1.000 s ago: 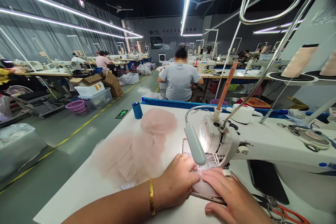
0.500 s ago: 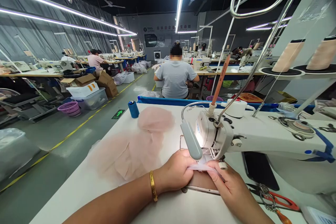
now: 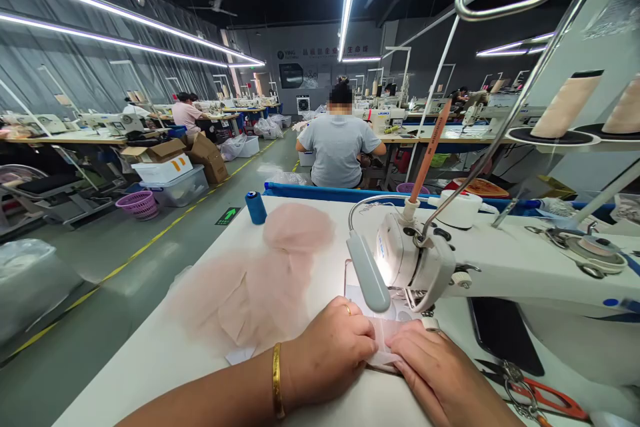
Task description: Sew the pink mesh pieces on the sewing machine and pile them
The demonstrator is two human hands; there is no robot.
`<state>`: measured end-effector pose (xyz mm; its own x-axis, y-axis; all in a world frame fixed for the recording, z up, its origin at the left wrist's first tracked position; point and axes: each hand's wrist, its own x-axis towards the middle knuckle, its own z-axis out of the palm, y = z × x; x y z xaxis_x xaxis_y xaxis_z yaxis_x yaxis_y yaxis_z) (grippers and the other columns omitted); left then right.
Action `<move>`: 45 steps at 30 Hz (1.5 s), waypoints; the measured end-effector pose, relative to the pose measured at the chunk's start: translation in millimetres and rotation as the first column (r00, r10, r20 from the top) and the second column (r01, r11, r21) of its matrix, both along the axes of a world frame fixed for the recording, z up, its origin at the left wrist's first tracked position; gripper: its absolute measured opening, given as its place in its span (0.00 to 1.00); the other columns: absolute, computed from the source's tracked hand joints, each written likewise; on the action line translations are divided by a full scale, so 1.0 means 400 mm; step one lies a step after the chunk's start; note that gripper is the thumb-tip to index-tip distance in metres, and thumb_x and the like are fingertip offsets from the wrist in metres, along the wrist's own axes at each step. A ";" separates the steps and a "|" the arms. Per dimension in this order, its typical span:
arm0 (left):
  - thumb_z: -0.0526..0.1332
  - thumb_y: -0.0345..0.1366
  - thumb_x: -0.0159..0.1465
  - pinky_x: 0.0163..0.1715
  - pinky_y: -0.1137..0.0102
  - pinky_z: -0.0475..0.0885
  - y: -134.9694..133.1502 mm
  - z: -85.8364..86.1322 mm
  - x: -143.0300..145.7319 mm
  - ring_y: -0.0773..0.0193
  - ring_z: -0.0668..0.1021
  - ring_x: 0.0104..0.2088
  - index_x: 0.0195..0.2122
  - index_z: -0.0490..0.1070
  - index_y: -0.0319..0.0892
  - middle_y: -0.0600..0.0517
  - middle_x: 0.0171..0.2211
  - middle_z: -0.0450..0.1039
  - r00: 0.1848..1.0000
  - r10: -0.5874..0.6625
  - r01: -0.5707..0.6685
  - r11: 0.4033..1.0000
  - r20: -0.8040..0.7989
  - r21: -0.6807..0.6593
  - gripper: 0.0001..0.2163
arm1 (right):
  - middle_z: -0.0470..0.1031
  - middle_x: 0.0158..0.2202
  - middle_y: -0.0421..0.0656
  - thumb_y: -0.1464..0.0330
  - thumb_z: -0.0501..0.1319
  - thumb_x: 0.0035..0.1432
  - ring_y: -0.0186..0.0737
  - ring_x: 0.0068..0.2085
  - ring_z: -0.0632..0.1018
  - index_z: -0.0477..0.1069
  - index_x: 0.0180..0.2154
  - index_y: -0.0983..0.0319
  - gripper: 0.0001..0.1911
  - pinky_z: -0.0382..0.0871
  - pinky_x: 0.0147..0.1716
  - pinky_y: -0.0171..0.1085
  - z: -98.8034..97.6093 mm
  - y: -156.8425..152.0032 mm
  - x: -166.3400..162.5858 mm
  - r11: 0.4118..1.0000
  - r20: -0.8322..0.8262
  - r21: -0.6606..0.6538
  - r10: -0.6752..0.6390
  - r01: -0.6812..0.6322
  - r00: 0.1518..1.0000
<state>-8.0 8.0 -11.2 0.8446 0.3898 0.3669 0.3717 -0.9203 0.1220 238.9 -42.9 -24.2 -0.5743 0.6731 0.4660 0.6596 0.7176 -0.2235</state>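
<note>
A small strip of sheer pale pink fabric [image 3: 384,335] lies between my hands, just in front of the needle area of the white sewing machine [image 3: 400,257]. My left hand [image 3: 336,347], with a gold bracelet at the wrist, is closed on the strip's left side, its fingers curled. My right hand [image 3: 431,361] is closed on the right side, fingers pressed together and the thumb partly hidden. The machine's grey lamp [image 3: 369,273] hangs above my hands. Loose sheer pink fabric [image 3: 265,280] is spread on the white table to the left.
A blue thread spool [image 3: 255,207] stands at the table's far left edge. A black phone [image 3: 505,333] and orange-handled scissors [image 3: 555,397] lie to the right. Thread cones [image 3: 567,107] stand behind the machine. A co-worker [image 3: 341,140] sits ahead.
Both hands have moved down toward me, drawing the fabric strip back from the needle. My right fingers now lie over the strip. The view has shifted slightly.
</note>
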 end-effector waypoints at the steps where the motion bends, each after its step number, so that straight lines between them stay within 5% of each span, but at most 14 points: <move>1: 0.63 0.25 0.64 0.42 0.62 0.65 0.004 0.000 0.001 0.61 0.74 0.35 0.31 0.72 0.41 0.54 0.37 0.79 1.000 0.004 -0.004 1.000 -0.008 0.012 0.06 | 0.80 0.36 0.43 0.70 0.53 0.75 0.43 0.36 0.81 0.76 0.44 0.56 0.12 0.74 0.37 0.38 -0.002 0.002 0.001 1.000 -0.002 0.011 -0.010 0.010 1.000; 11: 0.62 0.29 0.68 0.43 0.60 0.65 0.017 0.010 0.001 0.58 0.74 0.37 0.34 0.72 0.42 0.51 0.37 0.77 1.000 0.028 -0.029 0.995 0.011 0.098 0.05 | 0.85 0.47 0.45 0.74 0.55 0.70 0.45 0.40 0.84 0.76 0.52 0.58 0.15 0.80 0.41 0.40 0.009 0.011 -0.002 0.984 0.044 0.181 -0.018 0.010 0.999; 21: 0.60 0.26 0.68 0.40 0.62 0.68 0.020 -0.001 0.000 0.62 0.72 0.32 0.33 0.70 0.42 0.52 0.34 0.76 0.999 -0.050 0.051 0.994 -0.016 0.095 0.07 | 0.86 0.42 0.47 0.74 0.53 0.69 0.47 0.37 0.85 0.79 0.45 0.61 0.15 0.82 0.36 0.41 0.015 0.006 -0.014 0.969 0.041 0.239 -0.066 0.054 0.997; 35: 0.59 0.31 0.74 0.41 0.62 0.69 0.054 -0.004 0.009 0.58 0.76 0.38 0.35 0.75 0.41 0.50 0.39 0.78 0.998 0.065 -0.065 0.996 0.013 0.062 0.09 | 0.85 0.54 0.48 0.70 0.55 0.70 0.50 0.48 0.86 0.78 0.56 0.59 0.18 0.84 0.44 0.46 -0.060 0.033 -0.001 0.975 0.055 0.148 -0.173 0.163 0.983; 45: 0.59 0.30 0.73 0.47 0.61 0.70 0.067 -0.018 0.011 0.56 0.78 0.41 0.38 0.75 0.41 0.49 0.41 0.79 0.994 0.107 -0.108 0.993 0.030 0.044 0.07 | 0.84 0.52 0.51 0.65 0.55 0.72 0.52 0.45 0.88 0.77 0.56 0.58 0.18 0.87 0.40 0.47 -0.087 0.044 0.007 0.961 0.048 0.142 -0.247 0.238 0.968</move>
